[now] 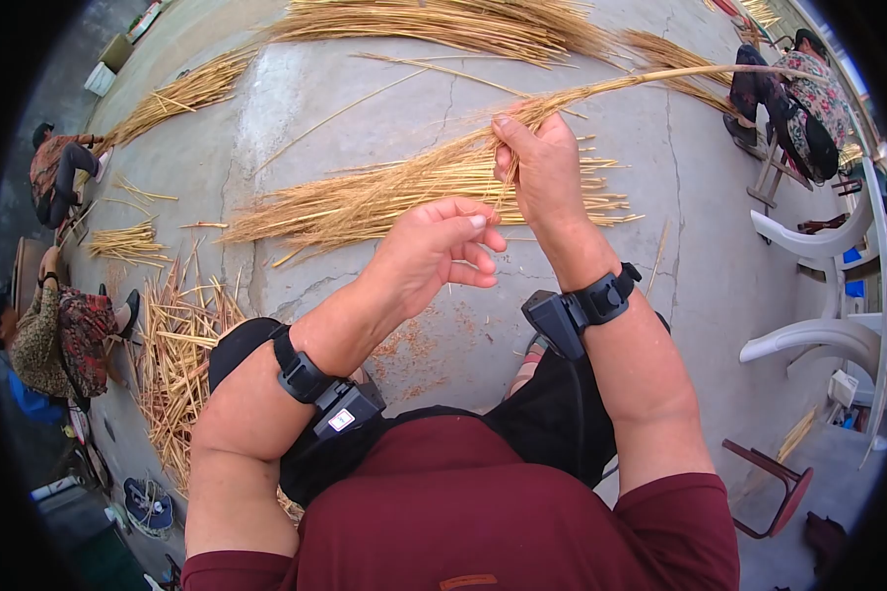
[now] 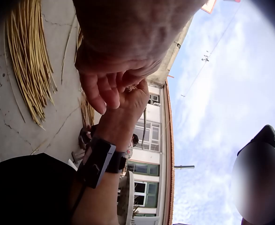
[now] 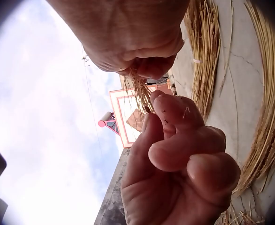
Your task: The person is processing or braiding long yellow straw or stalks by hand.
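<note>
In the head view my right hand [image 1: 542, 163] grips a few long broomcorn stalks [image 1: 650, 77]. Their bare ends run off to the upper right, and their feathery heads [image 1: 414, 177] trail left over a bundle on the floor. Just below and left of it is my left hand [image 1: 434, 251], palm turned inward, its lower fingers loosely curled. In the right wrist view, thin strands [image 3: 139, 93] hang from the right fist down to the left thumb and index finger [image 3: 175, 112], which close on their ends. The left wrist view shows both hands close together, the strands mostly hidden.
A broomcorn bundle [image 1: 562, 192] lies on the concrete ahead, a larger pile [image 1: 434, 25] beyond it. Loose stalks [image 1: 182, 364] heap at my left. White plastic chairs [image 1: 818, 236] and a stool [image 1: 774, 488] stand right. People sit working on both sides; seeds [image 1: 414, 345] litter the floor.
</note>
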A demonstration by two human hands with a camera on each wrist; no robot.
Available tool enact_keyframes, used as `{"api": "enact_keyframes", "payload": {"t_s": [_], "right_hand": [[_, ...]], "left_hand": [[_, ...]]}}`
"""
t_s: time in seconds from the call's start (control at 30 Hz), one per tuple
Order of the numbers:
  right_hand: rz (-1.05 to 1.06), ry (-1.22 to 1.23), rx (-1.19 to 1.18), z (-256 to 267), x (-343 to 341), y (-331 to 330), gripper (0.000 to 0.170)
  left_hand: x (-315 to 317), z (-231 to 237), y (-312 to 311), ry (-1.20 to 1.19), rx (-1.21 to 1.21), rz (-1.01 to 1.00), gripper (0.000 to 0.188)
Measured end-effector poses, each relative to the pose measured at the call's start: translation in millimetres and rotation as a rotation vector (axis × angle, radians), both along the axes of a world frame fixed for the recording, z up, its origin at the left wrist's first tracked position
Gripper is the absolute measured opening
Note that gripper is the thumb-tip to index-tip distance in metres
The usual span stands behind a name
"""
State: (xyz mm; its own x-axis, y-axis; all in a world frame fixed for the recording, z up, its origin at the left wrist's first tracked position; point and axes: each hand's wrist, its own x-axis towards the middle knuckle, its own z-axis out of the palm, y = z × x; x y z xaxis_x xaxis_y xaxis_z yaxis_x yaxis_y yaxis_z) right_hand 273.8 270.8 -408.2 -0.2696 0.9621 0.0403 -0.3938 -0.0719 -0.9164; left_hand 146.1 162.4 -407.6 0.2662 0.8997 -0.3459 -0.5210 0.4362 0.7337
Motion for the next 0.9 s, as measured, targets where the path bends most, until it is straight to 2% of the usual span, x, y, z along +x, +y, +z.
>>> {"api": "enact_keyframes", "payload": {"t_s": [0.1,0.4,0.6,0.7,0.8,0.9], "right_hand": [[-0.009,-0.009,0.007,1,0,0,0.013],[-0.031,-0.007,0.045,-1,-3,-2,0.014],[0.014,-0.096,0.068,2,1,-8,0.013],[0.058,-0.139,0.088,-3,0,-15,0.013],[0.070,-0.176,0.096,-10,-3,-17,0.014],[0.055,-0.159,0.102,-15,-6,-21,0.014]], "left_hand": [[-1,5,0,-0.056,-0.008,-0.033,0.013],[5,0,2,0.017,-0.013,0.033,0.008],[-5,6,7,0.299,-0.039,-0.017,0.003],[-7,-2,11,0.630,0.033,-0.132,0.004],[-9,-5,10,0.813,0.069,-0.188,0.004],[-16,-7,9,0.777,0.020,-0.203,0.005]]}}
